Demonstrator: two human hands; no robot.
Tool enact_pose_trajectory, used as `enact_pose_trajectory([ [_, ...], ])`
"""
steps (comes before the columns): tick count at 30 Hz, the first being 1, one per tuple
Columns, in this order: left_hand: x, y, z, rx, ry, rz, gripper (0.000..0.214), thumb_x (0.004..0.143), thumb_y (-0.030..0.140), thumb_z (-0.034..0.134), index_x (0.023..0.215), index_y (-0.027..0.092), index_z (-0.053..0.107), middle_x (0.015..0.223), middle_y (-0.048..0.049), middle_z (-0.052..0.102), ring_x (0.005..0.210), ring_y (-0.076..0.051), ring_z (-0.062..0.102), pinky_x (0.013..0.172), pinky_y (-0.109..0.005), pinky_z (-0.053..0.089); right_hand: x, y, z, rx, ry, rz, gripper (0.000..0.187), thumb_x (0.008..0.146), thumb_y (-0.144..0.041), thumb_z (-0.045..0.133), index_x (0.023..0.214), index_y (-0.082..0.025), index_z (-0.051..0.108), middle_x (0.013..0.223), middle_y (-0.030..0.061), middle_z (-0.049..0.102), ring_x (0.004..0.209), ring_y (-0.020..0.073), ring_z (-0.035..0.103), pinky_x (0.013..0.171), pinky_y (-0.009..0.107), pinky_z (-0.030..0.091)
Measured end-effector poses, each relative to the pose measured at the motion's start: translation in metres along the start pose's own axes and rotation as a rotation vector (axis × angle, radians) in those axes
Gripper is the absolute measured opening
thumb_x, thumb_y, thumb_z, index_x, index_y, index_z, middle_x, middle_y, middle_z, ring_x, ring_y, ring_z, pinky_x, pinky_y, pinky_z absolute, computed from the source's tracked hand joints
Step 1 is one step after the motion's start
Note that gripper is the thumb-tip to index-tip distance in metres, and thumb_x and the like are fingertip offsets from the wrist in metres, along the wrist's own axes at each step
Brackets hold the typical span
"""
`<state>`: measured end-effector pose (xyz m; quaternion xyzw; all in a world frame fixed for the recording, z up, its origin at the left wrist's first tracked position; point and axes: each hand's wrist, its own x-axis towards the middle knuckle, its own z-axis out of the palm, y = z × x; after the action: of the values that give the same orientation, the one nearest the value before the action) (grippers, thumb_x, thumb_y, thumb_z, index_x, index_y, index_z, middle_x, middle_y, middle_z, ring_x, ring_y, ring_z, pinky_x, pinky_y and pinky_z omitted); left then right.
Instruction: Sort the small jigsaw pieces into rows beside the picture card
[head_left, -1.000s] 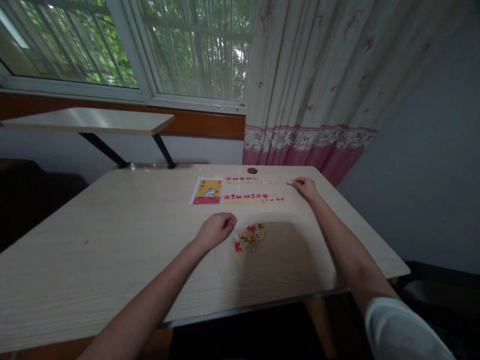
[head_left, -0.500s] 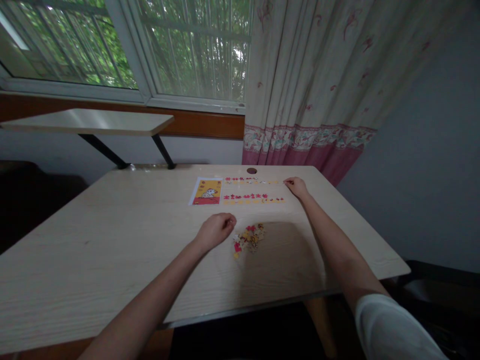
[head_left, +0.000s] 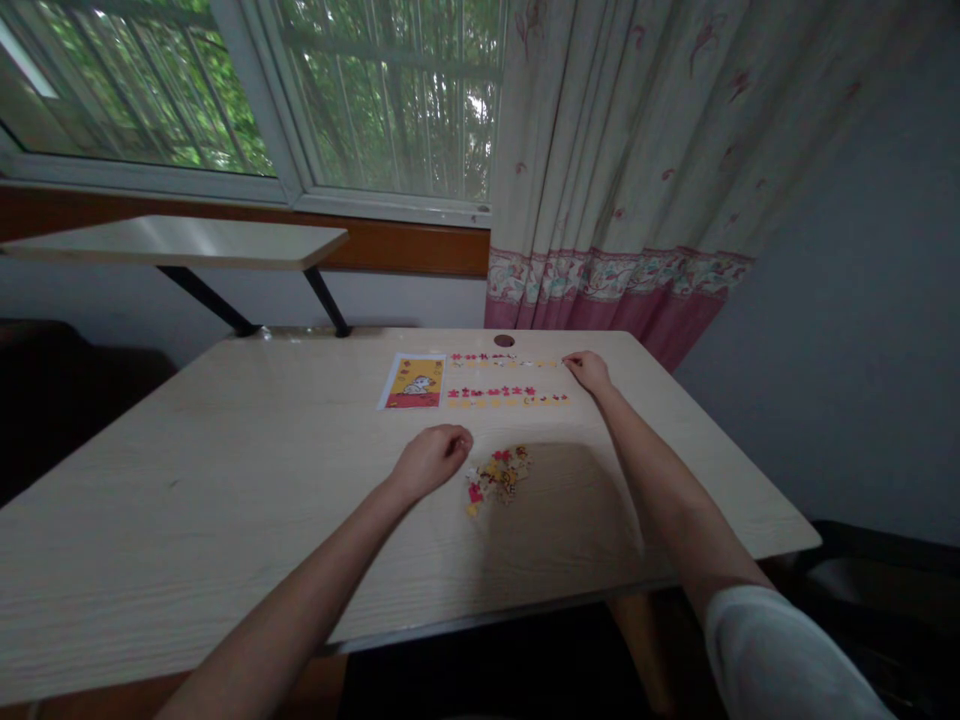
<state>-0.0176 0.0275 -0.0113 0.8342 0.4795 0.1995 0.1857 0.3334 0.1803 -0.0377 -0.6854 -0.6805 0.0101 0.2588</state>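
Observation:
My right hand is at the right end of the upper yellow row of jigsaw pieces, fingertips pinched on a small puzzle piece that they mostly cover. Closed and resting on the table, my left hand lies just left of a loose heap of jigsaw pieces in red, yellow and white. Whether its curled fingers hold anything is hidden. Farther back, red pieces form a line above another yellow row. A printed picture of a white animal on yellow and red lies left of the rows.
The pale wooden table has a round cable hole near its back edge. A raised shelf on black legs stands at the back left. Behind are a window and a floral curtain.
My right hand has shifted slightly left, bringing its fingertips to the end of the upper yellow row. My left hand stays where it was.

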Motion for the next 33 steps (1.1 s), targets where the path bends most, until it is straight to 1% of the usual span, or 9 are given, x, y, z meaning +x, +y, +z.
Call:
enact_pose_trajectory([
  [4,0.0,-0.001,0.002,0.0,0.004,0.001,0.02,0.081,0.022,0.043,0.08,0.017,0.062,0.074,-0.0044,0.064,0.066,-0.016,0.057,0.06,-0.024,0.039,-0.008,-0.018,-0.011,0.014,0.04,-0.047,0.028,0.083,-0.033,0.049,0.099,-0.018,0.067,0.096,0.0083,0.067,0.085,0.0178,0.058,0.076,0.028,0.041],
  [6,-0.001,0.0,0.002,0.0,-0.006,0.005,0.02,0.081,0.023,0.043,0.08,0.017,0.062,0.074,-0.0044,0.064,0.066,-0.016,0.057,0.06,-0.024,0.039,-0.022,-0.036,-0.017,0.046,0.032,-0.136,0.026,0.082,-0.033,0.051,0.096,-0.02,0.068,0.094,0.0063,0.067,0.086,0.0164,0.057,0.078,0.027,0.041],
  [10,-0.001,0.005,0.002,-0.022,-0.027,0.056,0.02,0.083,0.023,0.043,0.082,0.017,0.063,0.079,-0.0048,0.064,0.07,-0.016,0.057,0.064,-0.024,0.041,-0.07,-0.082,-0.026,0.219,-0.141,-0.576,0.024,0.084,-0.033,0.05,0.088,-0.018,0.068,0.086,0.0049,0.067,0.082,0.0145,0.057,0.077,0.026,0.041],
  [12,-0.001,0.007,0.003,-0.03,-0.034,0.105,0.021,0.083,0.023,0.043,0.083,0.017,0.063,0.081,-0.0055,0.063,0.076,-0.017,0.056,0.069,-0.025,0.042,-0.097,-0.1,-0.028,0.251,-0.227,-0.735,0.022,0.084,-0.032,0.052,0.09,-0.019,0.068,0.087,0.0046,0.067,0.083,0.0143,0.057,0.079,0.027,0.04],
  [14,0.0,0.009,0.004,-0.022,-0.039,0.137,0.021,0.083,0.024,0.044,0.086,0.018,0.064,0.083,-0.0063,0.062,0.082,-0.018,0.055,0.074,-0.027,0.042,-0.119,-0.112,-0.029,0.269,-0.259,-0.805,0.022,0.081,-0.034,0.056,0.092,-0.019,0.067,0.086,0.0049,0.066,0.081,0.0145,0.057,0.078,0.027,0.04],
  [17,-0.001,0.01,0.006,-0.01,-0.051,0.153,0.021,0.083,0.024,0.046,0.091,0.019,0.065,0.086,-0.0068,0.061,0.087,-0.019,0.053,0.078,-0.029,0.041,-0.139,-0.121,-0.029,0.26,-0.264,-0.816,0.023,0.079,-0.035,0.059,0.095,-0.02,0.066,0.084,0.0049,0.065,0.08,0.0147,0.056,0.074,0.028,0.04],
  [20,-0.002,0.011,0.008,-0.015,-0.073,0.177,0.021,0.084,0.025,0.047,0.092,0.019,0.065,0.086,-0.0065,0.059,0.088,-0.019,0.052,0.078,-0.029,0.041,-0.148,-0.127,-0.029,0.234,-0.299,-0.8,0.02,0.079,-0.035,0.059,0.091,-0.02,0.066,0.081,0.0041,0.063,0.077,0.0141,0.054,0.072,0.027,0.039],
  [27,-0.002,0.016,0.006,-0.028,-0.089,0.213,0.021,0.084,0.024,0.046,0.091,0.019,0.065,0.083,-0.0061,0.059,0.085,-0.019,0.051,0.078,-0.029,0.04,-0.153,-0.137,-0.029,0.244,-0.288,-0.738,0.015,0.077,-0.032,0.062,0.087,-0.022,0.066,0.082,0.0022,0.064,0.081,0.015,0.053,0.073,0.027,0.038],
  [33,-0.001,0.018,0.007,-0.153,-0.042,0.189,0.018,0.083,0.025,0.049,0.081,0.017,0.065,0.076,-0.0046,0.062,0.077,-0.016,0.052,0.076,-0.029,0.04,-0.151,-0.131,-0.023,0.283,-0.183,-0.728,0.017,0.08,-0.033,0.058,0.093,-0.023,0.064,0.083,0.0006,0.066,0.081,0.0142,0.056,0.074,0.027,0.036],
])
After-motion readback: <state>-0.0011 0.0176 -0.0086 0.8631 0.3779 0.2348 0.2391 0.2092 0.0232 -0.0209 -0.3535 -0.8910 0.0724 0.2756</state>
